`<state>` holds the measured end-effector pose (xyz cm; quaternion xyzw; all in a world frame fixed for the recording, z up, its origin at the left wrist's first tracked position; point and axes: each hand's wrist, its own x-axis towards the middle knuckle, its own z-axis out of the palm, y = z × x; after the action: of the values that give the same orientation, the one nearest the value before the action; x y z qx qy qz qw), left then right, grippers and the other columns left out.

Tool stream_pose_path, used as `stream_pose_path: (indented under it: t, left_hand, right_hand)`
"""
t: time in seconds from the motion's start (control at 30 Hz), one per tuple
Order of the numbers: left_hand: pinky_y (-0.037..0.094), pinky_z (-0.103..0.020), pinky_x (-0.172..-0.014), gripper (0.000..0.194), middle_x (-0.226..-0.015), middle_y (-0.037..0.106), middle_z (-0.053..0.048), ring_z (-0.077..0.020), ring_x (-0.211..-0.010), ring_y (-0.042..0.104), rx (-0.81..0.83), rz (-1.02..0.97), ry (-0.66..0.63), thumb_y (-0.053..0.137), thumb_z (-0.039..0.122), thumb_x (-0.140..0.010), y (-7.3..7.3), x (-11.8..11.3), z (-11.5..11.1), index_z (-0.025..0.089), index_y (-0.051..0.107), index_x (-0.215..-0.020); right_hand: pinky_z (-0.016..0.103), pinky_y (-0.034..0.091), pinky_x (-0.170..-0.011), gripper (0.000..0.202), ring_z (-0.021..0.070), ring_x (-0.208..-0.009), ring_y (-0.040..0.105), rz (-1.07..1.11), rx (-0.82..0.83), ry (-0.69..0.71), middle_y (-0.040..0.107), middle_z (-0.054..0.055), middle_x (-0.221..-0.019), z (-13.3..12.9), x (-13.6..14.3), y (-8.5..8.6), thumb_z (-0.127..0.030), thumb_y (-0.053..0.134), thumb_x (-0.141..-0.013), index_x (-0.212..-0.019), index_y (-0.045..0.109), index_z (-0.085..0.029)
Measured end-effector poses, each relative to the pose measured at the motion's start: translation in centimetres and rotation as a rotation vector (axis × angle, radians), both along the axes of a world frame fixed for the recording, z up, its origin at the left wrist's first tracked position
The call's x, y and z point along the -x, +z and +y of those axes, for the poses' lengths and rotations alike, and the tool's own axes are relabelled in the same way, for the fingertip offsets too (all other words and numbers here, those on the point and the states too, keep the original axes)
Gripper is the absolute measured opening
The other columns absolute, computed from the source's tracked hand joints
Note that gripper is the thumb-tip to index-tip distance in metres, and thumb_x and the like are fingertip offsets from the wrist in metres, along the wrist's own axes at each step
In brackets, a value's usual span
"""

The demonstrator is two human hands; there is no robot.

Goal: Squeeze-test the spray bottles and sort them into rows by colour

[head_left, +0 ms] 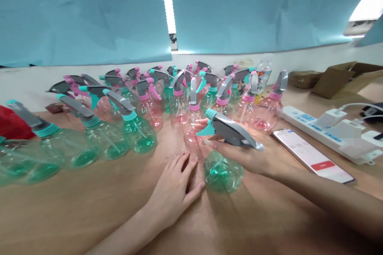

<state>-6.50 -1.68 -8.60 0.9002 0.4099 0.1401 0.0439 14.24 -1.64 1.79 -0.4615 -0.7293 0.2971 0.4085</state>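
Note:
My right hand point(245, 155) is wrapped round the neck of a green spray bottle point(224, 173), just under its grey and turquoise trigger head point(230, 127). The bottle is tilted slightly, and I cannot tell whether its base touches the table. Flat on the wooden table point(125, 211), my left hand point(176, 187) lies beside that bottle with its fingers stretched out, holding nothing. Just beyond the two hands stands a pink spray bottle point(193, 127). To the left is another green spray bottle point(140, 135).
Several more green and pink spray bottles point(85, 151) stand to the left and at the back. On the right lie a lit phone point(311, 155) and a white power strip point(326, 133) with plugs. Behind them sits an open cardboard box point(335, 79). Something red point(13, 123) is at far left.

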Motion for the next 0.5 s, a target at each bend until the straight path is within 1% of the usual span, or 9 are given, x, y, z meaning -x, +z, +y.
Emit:
stream_pose_path:
  t: [0.07, 0.13, 0.2, 0.33, 0.5]
  left_hand:
    - [0.040, -0.056, -0.101, 0.049, -0.139, 0.050, -0.018, -0.0371, -0.129, 0.043, -0.001, 0.012, 0.001, 0.054, 0.040, -0.091, 0.0, 0.0, 0.0, 0.015, 0.050, -0.133]
    - [0.040, -0.056, -0.102, 0.049, -0.139, 0.049, -0.019, -0.0369, -0.130, 0.043, -0.003, 0.025, 0.000, 0.053, 0.040, -0.092, 0.0, -0.1, 0.1, 0.014, 0.050, -0.133]
    - [0.040, -0.055, -0.102, 0.048, -0.139, 0.050, -0.018, -0.0364, -0.130, 0.043, -0.008, 0.026, 0.001, 0.053, 0.040, -0.092, 0.0, -0.1, 0.1, 0.016, 0.050, -0.132]
    - [0.039, -0.055, -0.102, 0.047, -0.138, 0.051, -0.017, -0.0359, -0.129, 0.044, -0.010, 0.012, -0.002, 0.054, 0.039, -0.091, -0.1, 0.0, 0.1, 0.017, 0.049, -0.133]
    - [0.038, -0.056, -0.103, 0.047, -0.140, 0.049, -0.017, -0.0361, -0.130, 0.042, -0.008, 0.018, 0.002, 0.054, 0.040, -0.092, -0.1, 0.0, 0.1, 0.016, 0.050, -0.132]
  right_hand:
    - [0.036, 0.061, -0.073, 0.023, 0.0232, -0.090, 0.071, 0.050, 0.001, 0.040, 0.073, 0.001, -0.095, 0.1, 0.0, -0.2, -0.021, 0.059, -0.078, -0.100, 0.067, -0.027]
    - [0.038, 0.060, -0.080, 0.026, 0.0231, -0.097, 0.070, 0.127, -0.012, 0.107, 0.073, 0.002, -0.102, 0.3, 0.1, -0.7, -0.020, 0.058, -0.079, -0.103, 0.067, -0.027]
    - [0.040, 0.058, -0.084, 0.030, 0.0233, -0.102, 0.068, 0.166, -0.041, 0.143, 0.072, 0.001, -0.107, 0.5, 0.1, -1.3, -0.019, 0.055, -0.080, -0.107, 0.067, -0.028]
    - [0.041, 0.058, -0.085, 0.036, 0.0243, -0.104, 0.068, 0.150, -0.061, 0.117, 0.072, -0.001, -0.108, 0.6, 0.0, -1.8, -0.016, 0.054, -0.081, -0.111, 0.067, -0.032]
    - [0.041, 0.055, -0.090, 0.043, 0.0235, -0.107, 0.066, 0.171, -0.012, 0.157, 0.069, -0.001, -0.119, 0.6, 0.1, -1.4, -0.015, 0.054, -0.079, -0.118, 0.063, -0.030]
